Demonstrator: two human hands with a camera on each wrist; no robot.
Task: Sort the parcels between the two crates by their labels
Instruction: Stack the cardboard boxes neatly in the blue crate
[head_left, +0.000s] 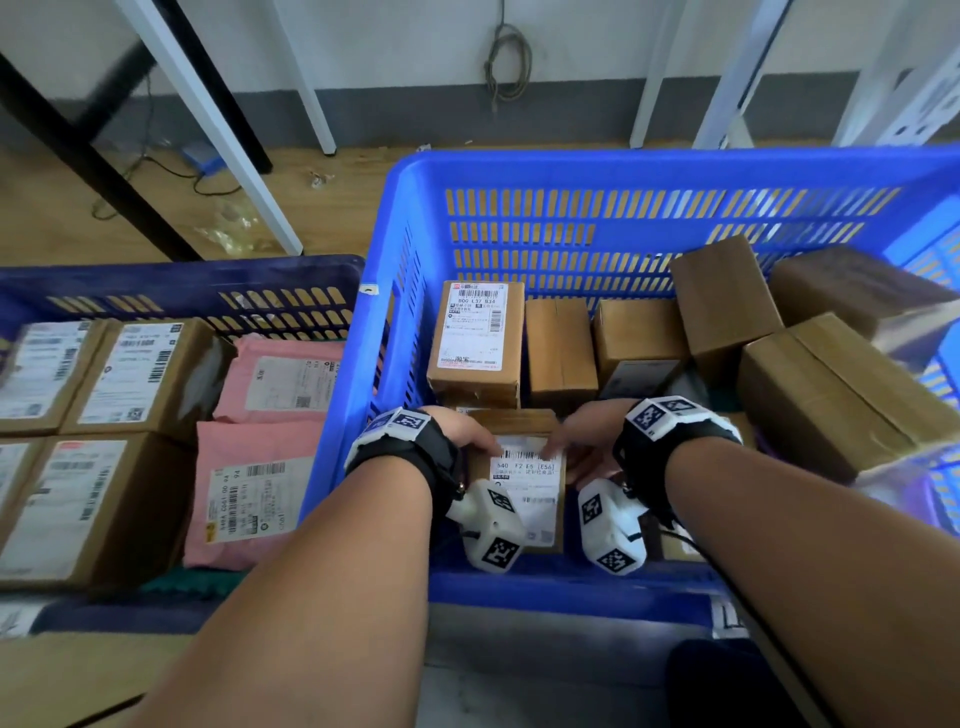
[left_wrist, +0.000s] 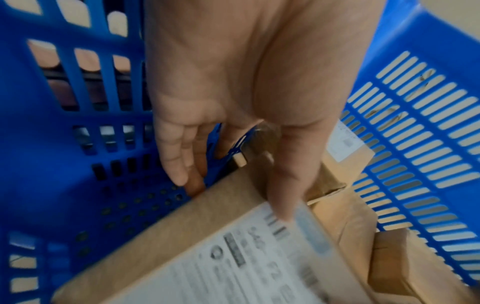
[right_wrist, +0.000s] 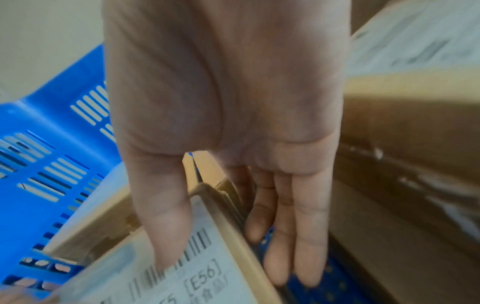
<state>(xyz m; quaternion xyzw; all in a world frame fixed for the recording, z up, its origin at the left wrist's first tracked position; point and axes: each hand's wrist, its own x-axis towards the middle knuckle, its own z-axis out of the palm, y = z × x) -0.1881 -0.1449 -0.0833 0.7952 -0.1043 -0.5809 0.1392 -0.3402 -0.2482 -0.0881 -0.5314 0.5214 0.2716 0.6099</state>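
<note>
**Desk:** Where's the parcel you're on?

**Me:** The labelled box (head_left: 524, 467) lies at the near end of the bright blue crate (head_left: 649, 171), label up; I read "E56" on it from my right wrist view; it lies just in front of another labelled carton (head_left: 475, 338) standing against the crate's left wall.

**Desk:** And your hands?

**Me:** I've got my left hand (head_left: 460, 426) on the box's left edge; the thumb lies on top across the label's barcode, and the fingers (left_wrist: 182, 156) go down the left side, between the cardboard and the crate wall; they're fairly straight, only loosely bent. My right hand (head_left: 592, 431) mirrors it; thumb on the label, fingers (right_wrist: 293, 236) straight down the right side into the gap, tips near the perforated crate floor; so the box sits clasped between thumb and fingers on both sides. Whether it's off the floor, I cannot tell; both wrist views are blurred.

**Desk:** What's around it?

**Me:** Plain brown cartons (head_left: 727, 306) crowd the far and right side of the same crate, some tilted; the darker blue crate (head_left: 182, 275) stands just beside on the left, holding labelled cardboard boxes (head_left: 135, 374) and two pink mailer bags (head_left: 249, 493).
</note>
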